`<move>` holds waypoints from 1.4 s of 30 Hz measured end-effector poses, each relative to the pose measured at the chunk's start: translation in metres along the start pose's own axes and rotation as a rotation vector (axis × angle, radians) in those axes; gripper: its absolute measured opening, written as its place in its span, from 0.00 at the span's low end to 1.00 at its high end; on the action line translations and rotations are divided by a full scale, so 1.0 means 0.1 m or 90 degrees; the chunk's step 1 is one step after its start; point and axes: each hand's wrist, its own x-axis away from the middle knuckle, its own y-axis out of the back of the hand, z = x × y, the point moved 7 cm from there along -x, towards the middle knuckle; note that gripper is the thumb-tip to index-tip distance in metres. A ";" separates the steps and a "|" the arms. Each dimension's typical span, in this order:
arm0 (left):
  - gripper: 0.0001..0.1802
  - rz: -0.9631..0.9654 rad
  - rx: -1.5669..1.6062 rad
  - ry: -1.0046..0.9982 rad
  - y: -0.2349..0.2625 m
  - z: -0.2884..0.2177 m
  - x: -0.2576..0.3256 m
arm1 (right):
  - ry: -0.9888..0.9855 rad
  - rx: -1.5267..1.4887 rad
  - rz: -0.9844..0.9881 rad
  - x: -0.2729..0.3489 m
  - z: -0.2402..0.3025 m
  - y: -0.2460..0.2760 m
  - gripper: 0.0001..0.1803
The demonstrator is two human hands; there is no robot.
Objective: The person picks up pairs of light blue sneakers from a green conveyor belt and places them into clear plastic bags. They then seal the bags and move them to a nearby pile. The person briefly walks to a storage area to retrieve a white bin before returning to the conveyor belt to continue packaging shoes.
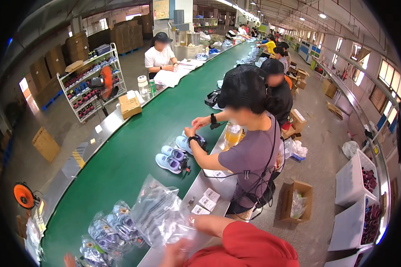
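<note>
A clear plastic bag [162,216], wrinkled and partly see-through, hangs over the near side of the green belt. My right hand [194,220], at the end of a bent arm in a red sleeve, grips its right side; the fingers are partly hidden. Lower down, my left hand [177,250] closes on the bag's bottom part and is somewhat blurred. Left of the bag, several light-blue and purple shoes in clear bags [113,224] lie close together on the belt. Farther up it stands an unwrapped pair of light-blue sneakers [171,159] with purple linings.
A co-worker in purple [254,151] handles another sneaker [183,143] beside the belt [133,155]. White label stacks [207,200] lie on the metal ledge. Another hand's fingers [69,260] show at lower left. An open carton [296,202] sits on the floor; an orange fan [24,196] stands left.
</note>
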 end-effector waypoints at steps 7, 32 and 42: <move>0.13 -0.497 0.024 -0.040 1.19 0.34 -0.46 | -0.062 0.312 0.180 -0.19 0.19 -0.33 0.08; 0.13 -0.487 0.277 0.214 1.10 1.10 -0.92 | -0.285 0.576 -0.071 -0.85 -1.72 1.98 0.21; 0.08 -0.508 0.388 0.226 1.30 1.14 -0.69 | -0.066 -0.779 -0.166 -0.01 0.20 1.68 0.45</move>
